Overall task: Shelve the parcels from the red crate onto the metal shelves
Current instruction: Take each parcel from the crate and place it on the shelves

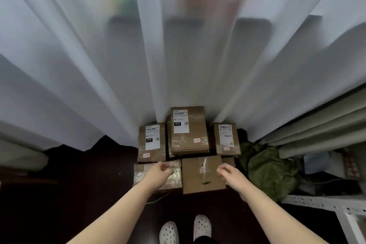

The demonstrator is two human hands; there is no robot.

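since no parcel is lifted yet, step: reaching for a pick, likely the plain parcel [198, 178] at the front of the floor pile.
left hand [162, 170]: grip loosely curled, empty, over the taped parcel [141, 174].
right hand [227, 172]: grip loosely curled, nothing held, at the plain parcel's right edge; contact unclear.
red crate: can't see it.
metal shelves [316, 202]: low right, near the pile.
next: probably lower both hands, clamp opposite edges, lift, turn right to the shelves.

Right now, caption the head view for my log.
Left hand and right hand reach toward floor parcels below a white curtain.
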